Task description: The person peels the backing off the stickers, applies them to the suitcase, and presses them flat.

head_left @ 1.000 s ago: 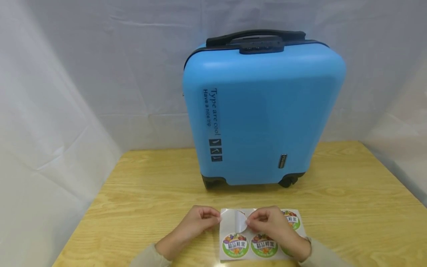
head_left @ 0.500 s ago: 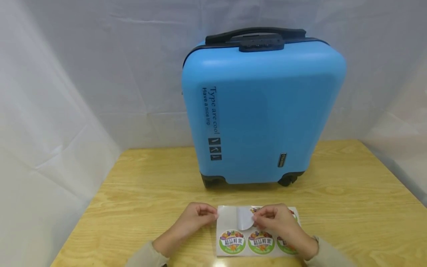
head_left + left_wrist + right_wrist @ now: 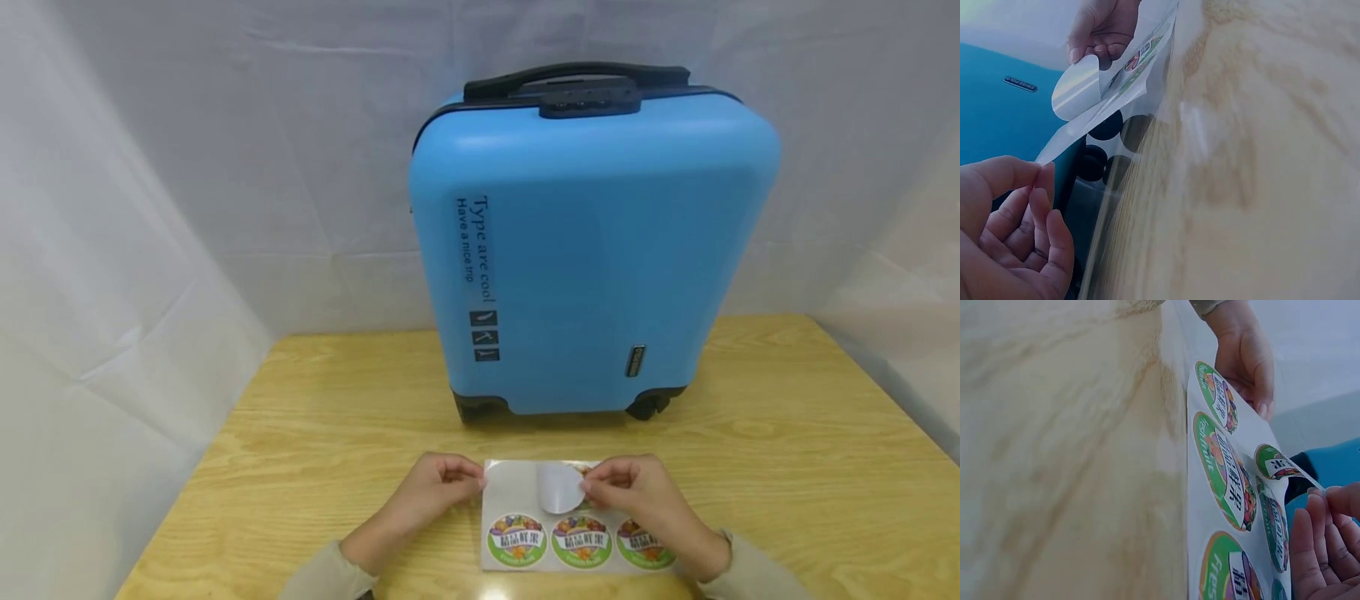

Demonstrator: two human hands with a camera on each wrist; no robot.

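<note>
A sheet of round fruit stickers [image 3: 498,504] is held low over the wooden table, in front of the suitcase. My left hand [image 3: 444,492] pinches its left edge between thumb and forefinger, as the left wrist view also shows. My right hand [image 3: 637,492] pinches the edge of one sticker [image 3: 561,489], which is partly peeled and curls over with its white back showing. In the right wrist view the printed face of the lifted sticker [image 3: 1275,464] is seen, one end still on the sheet. A row of flat stickers [image 3: 517,542] with green borders and fruit pictures lies nearer to me.
A blue hard-shell suitcase [image 3: 592,250] with a black top handle [image 3: 577,75] stands upright on the wooden table [image 3: 337,417], just behind the sheet. White cloth [image 3: 225,167] hangs behind the table and along its sides.
My right hand has moved to the right, pulling the sticker farther off the sheet, so more of its white back shows. The left hand and sheet have shifted slightly left.
</note>
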